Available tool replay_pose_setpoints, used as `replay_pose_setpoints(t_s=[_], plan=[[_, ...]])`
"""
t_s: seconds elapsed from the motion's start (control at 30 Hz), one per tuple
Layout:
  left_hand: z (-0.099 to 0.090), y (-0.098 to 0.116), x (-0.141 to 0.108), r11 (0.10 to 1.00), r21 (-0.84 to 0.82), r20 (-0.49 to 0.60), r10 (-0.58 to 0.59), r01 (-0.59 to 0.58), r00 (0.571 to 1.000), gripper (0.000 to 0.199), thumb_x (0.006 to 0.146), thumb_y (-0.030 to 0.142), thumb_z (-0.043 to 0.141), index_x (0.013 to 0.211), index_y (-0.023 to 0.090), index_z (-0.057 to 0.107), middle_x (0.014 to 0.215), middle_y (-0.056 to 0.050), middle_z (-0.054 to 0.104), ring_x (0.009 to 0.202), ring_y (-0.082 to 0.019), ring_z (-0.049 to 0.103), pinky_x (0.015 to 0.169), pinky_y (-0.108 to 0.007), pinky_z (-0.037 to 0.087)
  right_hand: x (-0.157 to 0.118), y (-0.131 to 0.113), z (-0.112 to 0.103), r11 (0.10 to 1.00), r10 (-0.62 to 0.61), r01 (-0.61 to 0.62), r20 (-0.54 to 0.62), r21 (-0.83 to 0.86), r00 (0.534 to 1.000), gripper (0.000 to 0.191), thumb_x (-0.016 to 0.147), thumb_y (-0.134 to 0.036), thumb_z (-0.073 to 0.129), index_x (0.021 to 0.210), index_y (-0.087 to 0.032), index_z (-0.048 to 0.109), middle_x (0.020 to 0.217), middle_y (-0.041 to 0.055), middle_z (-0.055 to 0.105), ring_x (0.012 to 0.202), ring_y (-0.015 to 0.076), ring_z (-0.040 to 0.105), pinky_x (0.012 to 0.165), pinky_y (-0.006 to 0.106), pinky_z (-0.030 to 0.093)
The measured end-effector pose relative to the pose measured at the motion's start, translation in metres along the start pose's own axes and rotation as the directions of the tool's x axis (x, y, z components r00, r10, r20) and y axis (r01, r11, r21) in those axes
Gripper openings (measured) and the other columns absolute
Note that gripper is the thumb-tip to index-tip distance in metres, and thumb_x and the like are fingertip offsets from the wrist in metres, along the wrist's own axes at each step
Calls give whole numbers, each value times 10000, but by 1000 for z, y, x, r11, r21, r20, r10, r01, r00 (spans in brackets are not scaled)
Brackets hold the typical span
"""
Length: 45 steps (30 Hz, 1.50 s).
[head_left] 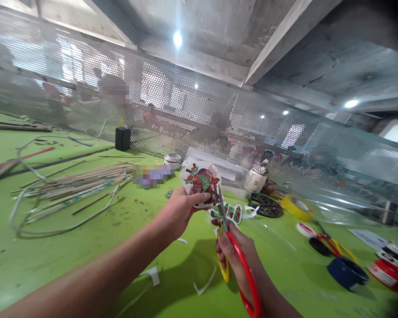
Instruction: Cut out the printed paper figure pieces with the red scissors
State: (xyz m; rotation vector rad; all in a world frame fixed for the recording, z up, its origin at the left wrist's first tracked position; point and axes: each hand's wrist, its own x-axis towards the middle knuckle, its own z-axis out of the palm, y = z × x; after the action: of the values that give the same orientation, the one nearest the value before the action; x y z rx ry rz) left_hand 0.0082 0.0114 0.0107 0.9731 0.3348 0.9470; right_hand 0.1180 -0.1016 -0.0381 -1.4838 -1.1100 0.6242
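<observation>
A white paper piece with a red and green printed figure [200, 179] is pinched in my left hand [183, 206], thumb on its front. My right hand [237, 247] is closed on scissors [243, 260] with one red and one yellow handle. The scissor blades point up and lie against the right edge of the paper piece. Just behind the blades, cut-out stickers [232, 213] with red and green prints lie on the green table [175, 282]. White paper scraps [154, 276] are scattered below my hands.
Thin wooden sticks [86, 181] and a looped cable [56, 232] lie at the left. On the right are yellow tape [296, 207], blue tape [347, 272], other scissors [330, 245] and a red jar [386, 273]. A perforated screen [185, 115] stands behind.
</observation>
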Motion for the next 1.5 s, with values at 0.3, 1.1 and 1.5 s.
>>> replay_pose_setpoints(t_s=[0.3, 1.1, 1.5], plan=[[-1, -1, 0, 1000, 2, -10, 5, -5, 1000, 58, 644, 69, 730, 689, 91, 703, 746, -103, 721, 680, -167, 648, 684, -272, 494, 1, 5, -1, 1000, -11, 11, 5, -13, 1000, 720, 727, -780, 505, 1031, -141, 641, 569, -23, 461, 427, 122, 407, 399, 257, 347], [-3, -4, 3, 999, -37, 3, 6, -5, 1000, 71, 647, 64, 723, 710, 94, 710, 734, -87, 714, 671, -156, 645, 637, -244, 487, -3, -4, 0, 998, 54, -55, 43, 26, 998, 758, 731, -786, 493, 1060, -113, 607, 521, -73, 361, 401, 74, 332, 390, 206, 324], [-2, -3, 3, 1000, -28, -35, -4, 3, 999, 89, 635, 40, 711, 699, 91, 677, 678, -63, 686, 607, -130, 609, 598, -236, 459, -4, -2, 0, 996, 86, -87, 50, 26, 995, 763, 734, -792, 489, 1079, -121, 603, 522, -66, 410, 389, 59, 359, 367, 171, 295]])
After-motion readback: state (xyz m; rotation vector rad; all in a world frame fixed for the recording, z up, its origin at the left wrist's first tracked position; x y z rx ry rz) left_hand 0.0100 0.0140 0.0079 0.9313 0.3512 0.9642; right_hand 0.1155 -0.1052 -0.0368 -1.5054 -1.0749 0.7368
